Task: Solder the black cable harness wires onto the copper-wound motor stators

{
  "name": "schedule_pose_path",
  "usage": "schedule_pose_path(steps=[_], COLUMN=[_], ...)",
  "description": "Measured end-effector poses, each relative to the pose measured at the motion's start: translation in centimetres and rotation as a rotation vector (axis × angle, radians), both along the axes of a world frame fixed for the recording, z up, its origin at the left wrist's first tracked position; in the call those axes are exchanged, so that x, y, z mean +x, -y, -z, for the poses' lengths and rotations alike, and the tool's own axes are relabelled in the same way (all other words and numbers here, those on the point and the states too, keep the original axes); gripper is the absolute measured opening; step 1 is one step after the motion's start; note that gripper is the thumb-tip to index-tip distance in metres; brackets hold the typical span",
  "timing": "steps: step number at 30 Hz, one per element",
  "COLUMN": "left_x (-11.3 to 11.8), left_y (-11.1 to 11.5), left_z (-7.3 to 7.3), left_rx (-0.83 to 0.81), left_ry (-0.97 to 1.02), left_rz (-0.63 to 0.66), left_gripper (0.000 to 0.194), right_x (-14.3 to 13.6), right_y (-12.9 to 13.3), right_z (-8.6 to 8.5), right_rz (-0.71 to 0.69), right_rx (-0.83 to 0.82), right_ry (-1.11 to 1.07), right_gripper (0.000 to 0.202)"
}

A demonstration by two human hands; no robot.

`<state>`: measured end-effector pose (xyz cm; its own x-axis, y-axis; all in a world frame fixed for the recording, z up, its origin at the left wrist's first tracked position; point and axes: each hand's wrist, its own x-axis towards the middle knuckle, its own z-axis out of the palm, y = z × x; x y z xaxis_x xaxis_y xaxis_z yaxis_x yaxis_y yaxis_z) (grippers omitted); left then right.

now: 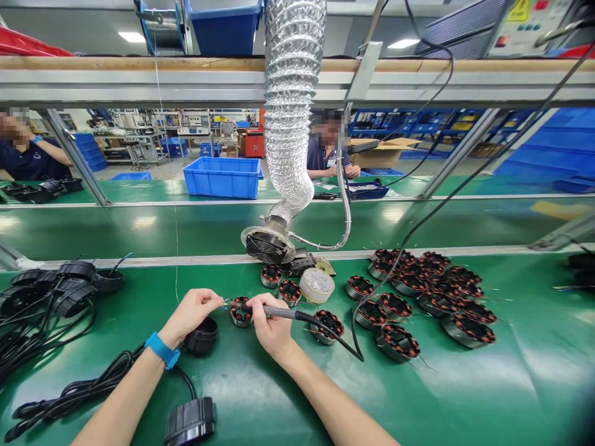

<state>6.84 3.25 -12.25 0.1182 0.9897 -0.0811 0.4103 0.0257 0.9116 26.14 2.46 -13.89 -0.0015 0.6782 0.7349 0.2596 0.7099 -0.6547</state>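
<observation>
My right hand is wrapped round a soldering iron, its tip pointing left over a copper-wound stator. Thin coloured wires end at the pinched fingertips of my left hand, close to the iron's tip. A blue band circles my left wrist. Below that hand sits a round black housing. Two more stators and a pale round container lie beyond my right hand, and another stator is to its right.
Many stators cover the right side. Black housings with cables fill the left; another housing is in front. A fan-ended silver duct hangs centrally. Two people sit across the bench, near a blue bin.
</observation>
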Motion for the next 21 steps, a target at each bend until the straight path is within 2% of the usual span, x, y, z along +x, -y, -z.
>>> schedule_pose_path(steps=[9, 18, 21], left_x=[0.3, 0.3, 0.2], left_y=[0.3, 0.2, 0.2], left_z=[-0.5, -0.4, -0.4], left_rx=[-0.025, -0.042, -0.039], left_ry=[0.027, 0.033, 0.031], left_rz=[-0.020, -0.022, -0.020], left_gripper=[0.040, 0.038, 0.039], right_x=[-0.1, -0.4, -0.4], right_y=[0.0, -0.2, -0.4], right_z=[0.0, 0.8, 1.3], right_rz=[0.025, -0.037, -0.016], right_rx=[0.018, -0.118, -0.169], right_ry=[0.044, -0.098, -0.166], right_gripper=[0.029, 0.028, 0.029])
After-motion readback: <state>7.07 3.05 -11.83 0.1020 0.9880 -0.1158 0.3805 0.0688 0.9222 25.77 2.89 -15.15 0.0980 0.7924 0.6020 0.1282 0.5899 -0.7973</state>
